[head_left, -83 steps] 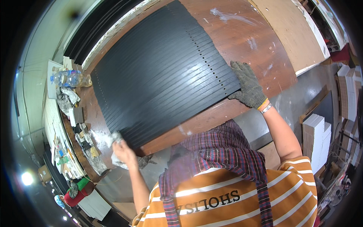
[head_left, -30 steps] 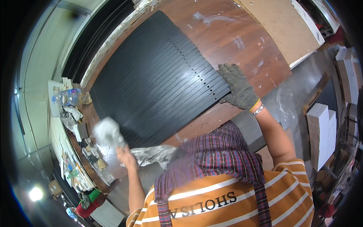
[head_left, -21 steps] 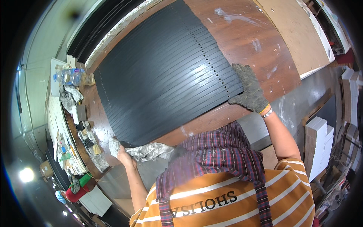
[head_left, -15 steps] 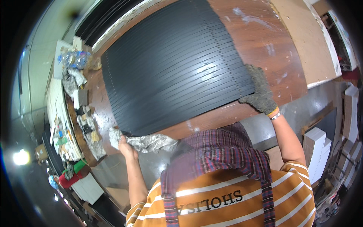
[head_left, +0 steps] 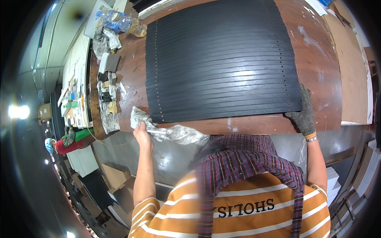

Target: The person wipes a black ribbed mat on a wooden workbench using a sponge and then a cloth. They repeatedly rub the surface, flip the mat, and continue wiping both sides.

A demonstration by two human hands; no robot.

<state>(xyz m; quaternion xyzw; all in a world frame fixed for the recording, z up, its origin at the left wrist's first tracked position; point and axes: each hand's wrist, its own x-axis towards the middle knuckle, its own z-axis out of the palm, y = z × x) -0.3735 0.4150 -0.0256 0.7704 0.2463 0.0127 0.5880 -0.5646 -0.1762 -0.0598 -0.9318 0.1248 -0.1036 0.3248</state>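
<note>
Many long black strips [head_left: 214,63] lie side by side on the brown wooden table, forming one wide sheet with a row of small holes near each end. My bare left hand [head_left: 142,134] is closed around a crumpled grey-white rag [head_left: 178,135]. The rag hangs over the table's near edge, beside the sheet's near left corner. On my right hand [head_left: 303,113] is a dark knitted glove with a yellow cuff. It wraps the near right corner of the strips, thumb along the near edge and fingers along the right side; the fingertips are partly hidden.
Clear plastic bottles [head_left: 119,22] lie at the table's far left, with crumpled cloth [head_left: 105,41] and small blocks [head_left: 109,61] nearer. A tan board [head_left: 349,67] adjoins the table [head_left: 317,83] on the right. Another person [head_left: 73,142] in red is at the far left.
The view has turned and shifted, so the sheet of strips now appears straighter and farther right. My left hand still grips the rag, and my right stays at the same corner.
</note>
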